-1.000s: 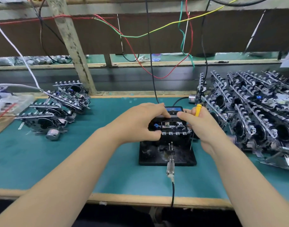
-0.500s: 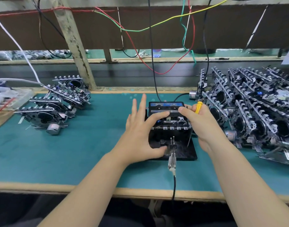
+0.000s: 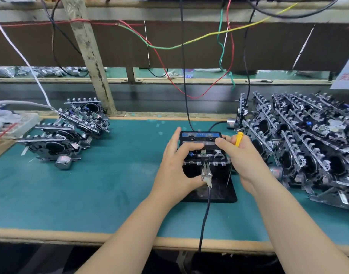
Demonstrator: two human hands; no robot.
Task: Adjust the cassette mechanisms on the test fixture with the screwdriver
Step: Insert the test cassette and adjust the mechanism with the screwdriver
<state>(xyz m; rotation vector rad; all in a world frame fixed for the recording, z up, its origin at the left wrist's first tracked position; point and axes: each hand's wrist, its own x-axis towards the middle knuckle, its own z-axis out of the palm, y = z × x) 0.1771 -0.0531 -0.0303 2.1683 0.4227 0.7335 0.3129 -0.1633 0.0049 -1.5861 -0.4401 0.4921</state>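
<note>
The fixture, a black base plate, is lying on the green mat near the middle of the bench, slightly toward 3 o'clock. A cassette mechanism is sitting on its far half, at the plate's 12 o'clock end, with a black cassette bearing a blue label lying in its top.

The left hand is reaching in from 7 o'clock and gripping the mechanism: fingers curling over the cassette's near edge, thumb pressing in from the near side beside a metal clip. The clip is standing at the mechanism's 6 o'clock edge, with a black lead trailing from it toward 6 o'clock and over the bench edge.

The right hand is coming in from 5 o'clock. Its fingers are curling around the screwdriver, whose yellow handle is poking up above the hand while its thin shaft is showing below the palm, pointing down toward the plate's 3 o'clock edge. The forefinger is stretching out onto the cassette's right end. The tip is not touching the mechanism.

A small group of mechanisms is lying at 9 o'clock, well apart from the plate. A large packed stack is filling the 3 o'clock side, just beside the right hand. Coloured wires are hanging along the back at 12 o'clock, and a black cable is dropping from there to the cassette's far edge.
</note>
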